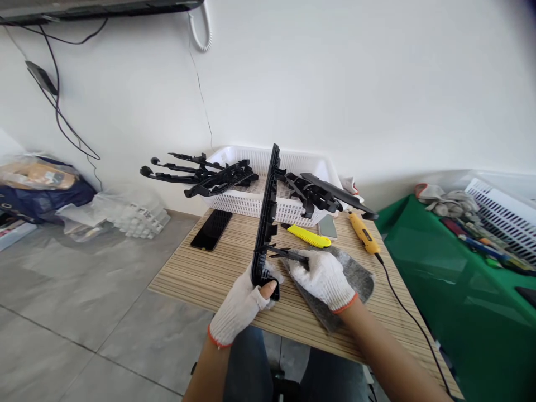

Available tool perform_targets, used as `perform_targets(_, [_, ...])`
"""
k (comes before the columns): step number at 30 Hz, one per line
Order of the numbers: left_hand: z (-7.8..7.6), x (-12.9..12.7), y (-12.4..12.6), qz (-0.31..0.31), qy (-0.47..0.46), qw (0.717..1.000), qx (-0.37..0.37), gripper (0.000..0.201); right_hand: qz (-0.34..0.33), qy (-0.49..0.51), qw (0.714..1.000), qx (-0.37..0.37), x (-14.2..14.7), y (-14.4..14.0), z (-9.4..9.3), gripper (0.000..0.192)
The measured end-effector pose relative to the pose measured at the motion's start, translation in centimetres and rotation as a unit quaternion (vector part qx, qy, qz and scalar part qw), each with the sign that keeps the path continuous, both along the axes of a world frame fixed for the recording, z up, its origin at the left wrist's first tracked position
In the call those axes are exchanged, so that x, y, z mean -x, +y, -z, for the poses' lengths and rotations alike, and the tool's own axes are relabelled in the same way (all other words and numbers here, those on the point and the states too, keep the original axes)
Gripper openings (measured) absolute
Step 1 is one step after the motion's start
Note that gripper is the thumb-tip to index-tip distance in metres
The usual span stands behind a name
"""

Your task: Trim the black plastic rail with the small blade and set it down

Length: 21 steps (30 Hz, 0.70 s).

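Observation:
My left hand (245, 304), in a white knitted glove with the thumb tip bare, grips the lower end of a long black plastic trim piece (267, 218). The piece stands nearly upright over the table, its ribbed and clipped side showing. Dark tweezers (288, 254) are pinched in my gloved right hand (324, 279). Their thin prongs point left and reach the trim piece's lower part; whether they grip anything there is too small to tell. Under my right hand lies a grey felt pad (354, 273).
Behind the trim piece, a white basket (240, 204) holds several black plastic parts (221, 178) that stick out past its sides. A black phone (211, 229), a yellow utility knife (309, 235) and a corded yellow tool (363, 231) lie on the wooden table (184, 273). A green-covered surface (414, 279) stands right.

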<state>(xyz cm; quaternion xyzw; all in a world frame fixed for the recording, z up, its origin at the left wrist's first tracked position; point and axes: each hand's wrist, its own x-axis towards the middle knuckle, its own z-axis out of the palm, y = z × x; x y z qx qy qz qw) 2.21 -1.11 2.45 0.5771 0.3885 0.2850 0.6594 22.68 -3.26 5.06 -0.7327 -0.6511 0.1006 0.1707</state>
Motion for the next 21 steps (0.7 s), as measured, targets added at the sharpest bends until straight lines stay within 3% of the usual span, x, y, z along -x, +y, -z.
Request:
perform_targets(14, [-0.18,-0.05,0.06,-0.005,0.04,0.999,-0.019,0.047,0.017,0.02,0.998,-0.064,0.16,-0.16,-0.08,0.038])
perform_targets(21, [-0.34,-0.25,0.09,-0.013,0.042,0.998,-0.036,0.046,0.027,0.015,0.998,-0.051,-0.01,-0.14,-0.17,0.039])
